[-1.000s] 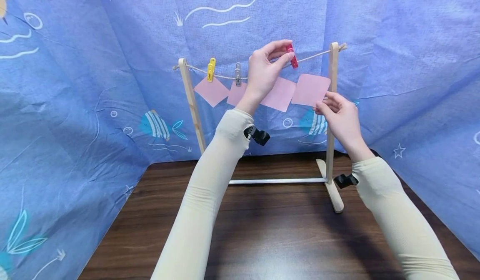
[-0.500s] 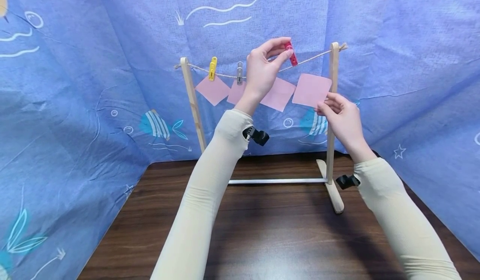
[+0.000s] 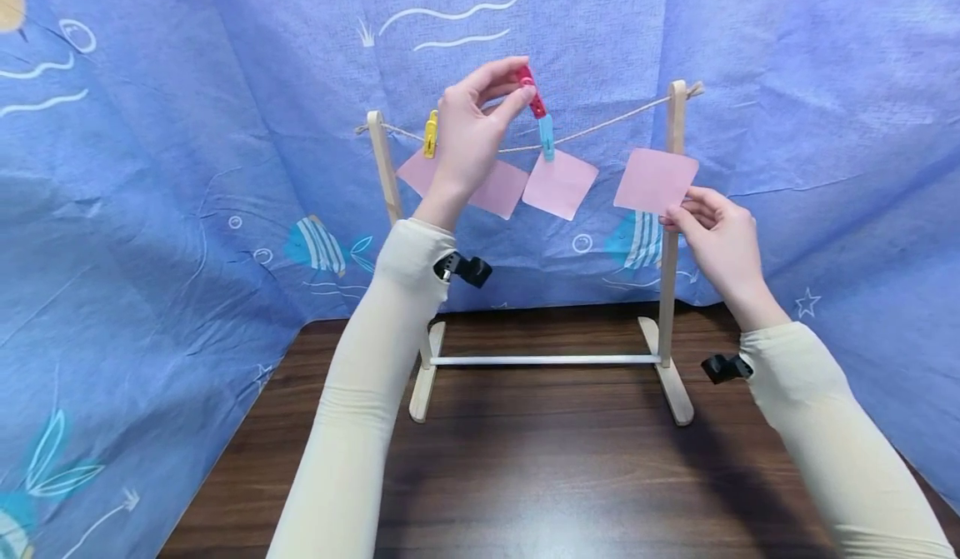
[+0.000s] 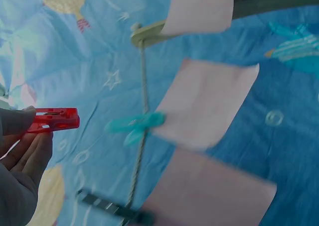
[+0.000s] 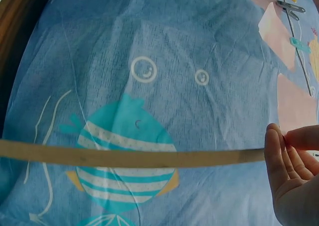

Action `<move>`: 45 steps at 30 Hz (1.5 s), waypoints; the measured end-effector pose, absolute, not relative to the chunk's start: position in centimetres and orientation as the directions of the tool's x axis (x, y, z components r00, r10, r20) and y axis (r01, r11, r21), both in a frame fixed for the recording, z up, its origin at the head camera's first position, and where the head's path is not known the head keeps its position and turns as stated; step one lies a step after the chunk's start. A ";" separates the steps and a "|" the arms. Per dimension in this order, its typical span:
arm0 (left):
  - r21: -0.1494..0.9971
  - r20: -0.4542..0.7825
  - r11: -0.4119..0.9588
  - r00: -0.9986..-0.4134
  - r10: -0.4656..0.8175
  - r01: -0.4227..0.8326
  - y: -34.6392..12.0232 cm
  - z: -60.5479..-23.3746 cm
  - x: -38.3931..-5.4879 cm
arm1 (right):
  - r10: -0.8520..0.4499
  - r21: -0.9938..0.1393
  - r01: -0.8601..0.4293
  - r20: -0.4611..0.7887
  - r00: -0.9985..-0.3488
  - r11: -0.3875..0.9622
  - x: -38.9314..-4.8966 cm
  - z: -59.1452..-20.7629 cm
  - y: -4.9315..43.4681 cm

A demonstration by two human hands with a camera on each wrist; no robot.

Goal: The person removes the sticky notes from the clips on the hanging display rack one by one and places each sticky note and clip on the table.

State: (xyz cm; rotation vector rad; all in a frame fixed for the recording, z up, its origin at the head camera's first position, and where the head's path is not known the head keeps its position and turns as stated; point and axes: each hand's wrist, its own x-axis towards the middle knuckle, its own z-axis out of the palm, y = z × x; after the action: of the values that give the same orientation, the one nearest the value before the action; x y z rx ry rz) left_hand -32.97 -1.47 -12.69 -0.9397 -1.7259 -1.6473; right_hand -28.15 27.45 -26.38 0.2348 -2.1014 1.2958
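Left hand (image 3: 471, 130) pinches slotted red plastic clothespin (image 3: 537, 106); right hand (image 3: 722, 238) pinches flat, slightly tilted pink square paper sheet (image 3: 655, 180) at its 5 o'clock corner. Head view: sheet overlaps pale wooden post (image 3: 669, 292), clothespin at sheet's 10 o'clock

Under the left hand's (image 3: 474, 130) fingers, past the pinched red clip (image 3: 531, 91), a blue clip (image 3: 547, 137) is standing on the cord (image 3: 615, 122), blocking descent as seen from the head. Rightward of those fingers, bare cord is running to the right post (image 3: 670, 284), leaving room. Left of the right hand's (image 3: 718, 230) fingers, a gap is showing between the held pink paper (image 3: 654, 180) and a hanging sheet (image 3: 561, 187). Behind these fingertips, the post is barring passage.
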 end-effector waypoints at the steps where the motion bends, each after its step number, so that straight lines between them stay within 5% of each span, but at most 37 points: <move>1: 0.594 0.801 -0.002 -0.591 0.096 0.805 -2.1 -12.5 -32.8 | 0.180 -0.732 -0.463 0.611 -0.771 0.501 -28.0 -26.4 27.6; 20: 0.593 0.801 0.063 -0.580 -0.147 0.803 -15.8 -12.2 -30.0 | 0.235 -0.775 -0.422 0.571 -0.786 0.470 -26.8 -27.3 31.4; 33: 0.669 0.742 0.346 -0.619 -0.257 0.658 -21.9 -16.3 -30.1 | 0.313 -0.816 -0.428 0.554 -0.772 0.388 -26.5 -28.0 33.6; 40: 0.695 0.716 0.367 -0.641 -0.277 0.618 -23.4 -20.3 -31.8 | 0.345 -0.869 -0.483 0.490 -0.801 0.113 -26.7 -29.6 34.3; 45: 0.751 0.657 0.335 -0.696 -0.291 0.569 -24.5 -23.6 -33.0 | 0.375 -0.884 -0.466 0.444 -0.814 0.036 -27.0 -30.8 35.1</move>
State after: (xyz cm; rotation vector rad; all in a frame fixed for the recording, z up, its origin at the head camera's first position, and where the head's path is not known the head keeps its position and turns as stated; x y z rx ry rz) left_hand -33.03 -24.45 -23.56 -0.2447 -1.8512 -1.4532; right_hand -27.03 35.09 -30.80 0.0922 -1.7295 1.8379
